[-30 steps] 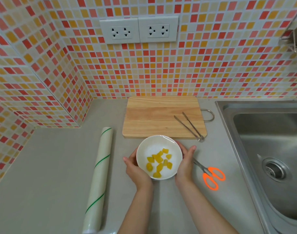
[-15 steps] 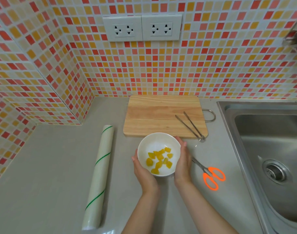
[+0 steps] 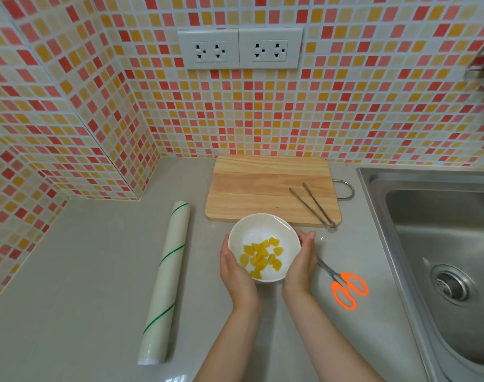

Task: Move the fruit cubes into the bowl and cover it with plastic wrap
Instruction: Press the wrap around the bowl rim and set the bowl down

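Cupping white bowl (image 3: 263, 232) between left hand (image 3: 236, 267) and right hand (image 3: 300, 264), palms pressed to sides; yellow fruit cubes (image 3: 261, 257) inside; film visible over rim; plastic wrap roll (image 3: 165, 282) on counter, left; scissors (image 3: 342, 285) right.

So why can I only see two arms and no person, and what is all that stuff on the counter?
The camera sits on the person's head and looks down, so you see only their arms. The left hand and right hand cup a white bowl of yellow fruit cubes; shiny plastic wrap seems stretched over it. On the grey counter lie a roll of wrap, a wooden cutting board with metal tongs, and orange scissors. A sink is at the right.
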`<act>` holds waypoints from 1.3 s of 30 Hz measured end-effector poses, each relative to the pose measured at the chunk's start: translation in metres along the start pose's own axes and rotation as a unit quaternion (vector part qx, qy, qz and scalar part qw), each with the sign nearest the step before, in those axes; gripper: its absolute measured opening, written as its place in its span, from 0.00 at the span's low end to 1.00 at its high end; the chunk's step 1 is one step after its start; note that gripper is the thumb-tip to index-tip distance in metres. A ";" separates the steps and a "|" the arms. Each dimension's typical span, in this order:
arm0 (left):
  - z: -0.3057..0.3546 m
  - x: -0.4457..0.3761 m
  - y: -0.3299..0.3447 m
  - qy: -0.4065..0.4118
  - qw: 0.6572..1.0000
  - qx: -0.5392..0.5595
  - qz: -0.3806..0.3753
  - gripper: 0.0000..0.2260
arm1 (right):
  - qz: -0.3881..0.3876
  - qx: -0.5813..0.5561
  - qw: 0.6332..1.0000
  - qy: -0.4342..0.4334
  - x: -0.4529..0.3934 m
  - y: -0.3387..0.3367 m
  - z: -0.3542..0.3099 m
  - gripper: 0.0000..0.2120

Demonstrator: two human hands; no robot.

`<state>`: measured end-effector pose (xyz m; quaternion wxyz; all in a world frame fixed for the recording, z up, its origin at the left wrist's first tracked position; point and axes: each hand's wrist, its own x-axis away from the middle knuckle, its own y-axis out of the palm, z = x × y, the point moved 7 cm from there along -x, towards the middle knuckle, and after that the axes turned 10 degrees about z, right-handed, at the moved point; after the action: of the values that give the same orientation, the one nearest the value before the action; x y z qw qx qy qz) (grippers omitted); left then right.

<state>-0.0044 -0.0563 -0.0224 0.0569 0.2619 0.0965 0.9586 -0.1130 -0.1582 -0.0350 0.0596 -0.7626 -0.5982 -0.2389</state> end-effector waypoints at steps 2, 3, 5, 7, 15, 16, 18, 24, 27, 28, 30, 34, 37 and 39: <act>0.002 0.000 0.000 0.019 1.000 -0.015 -0.008 0.14 | 0.007 -0.005 1.000 -0.007 -0.001 0.000 -0.002 0.22; 0.002 0.001 0.000 0.026 0.999 -0.023 -0.012 0.15 | 0.005 -0.006 1.000 -0.008 -0.002 0.001 -0.003 0.21; 0.000 0.001 -0.002 0.037 0.998 -0.039 -0.015 0.16 | -0.001 -0.002 1.000 -0.013 -0.006 0.001 -0.004 0.19; -0.004 0.002 -0.006 0.046 0.998 -0.047 -0.017 0.16 | -0.011 0.006 1.000 -0.019 -0.010 0.002 -0.005 0.19; 0.013 -0.031 -0.009 0.067 0.991 -0.100 -0.057 0.14 | -0.052 0.024 0.996 -0.063 -0.016 0.000 -0.022 0.15; 0.018 -0.036 -0.001 0.081 0.986 -0.115 -0.092 0.15 | -0.056 0.020 0.996 -0.072 -0.012 -0.002 -0.023 0.17; 0.027 -0.044 0.018 0.093 0.972 -0.128 -0.171 0.19 | -0.066 0.024 0.993 -0.094 0.000 -0.007 -0.021 0.22; 0.015 -0.049 0.050 -0.013 0.952 -0.109 -0.287 0.24 | -0.076 0.017 0.991 -0.104 0.024 -0.006 0.004 0.25; 0.006 -0.049 0.042 -0.019 0.968 -0.101 -0.231 0.22 | -0.046 -0.001 0.996 -0.080 0.018 0.000 0.006 0.22; 0.006 -0.049 0.039 -0.012 0.973 -0.101 -0.208 0.22 | -0.040 -0.004 0.997 -0.070 0.016 0.002 0.006 0.22; 0.006 -0.049 0.034 0.001 0.979 -0.095 -0.179 0.22 | -0.039 -0.003 0.998 -0.052 0.014 0.005 0.007 0.22; 0.010 -0.050 0.025 0.043 0.982 -0.109 -0.151 0.20 | -0.066 0.000 0.997 -0.028 0.004 0.006 -0.002 0.23; 0.015 -0.058 0.014 0.087 0.979 -0.128 -0.137 0.21 | -0.115 0.008 0.992 -0.059 -0.003 0.007 -0.021 0.22; 0.020 -0.062 0.014 0.108 0.973 -0.138 -0.150 0.21 | -0.162 0.025 0.983 -0.080 -0.002 0.010 -0.030 0.24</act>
<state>0.0580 -0.0772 -0.0333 0.2245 0.1287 0.0071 0.9659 -0.1123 -0.1743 -0.0080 -0.0090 -0.6703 -0.7227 -0.1681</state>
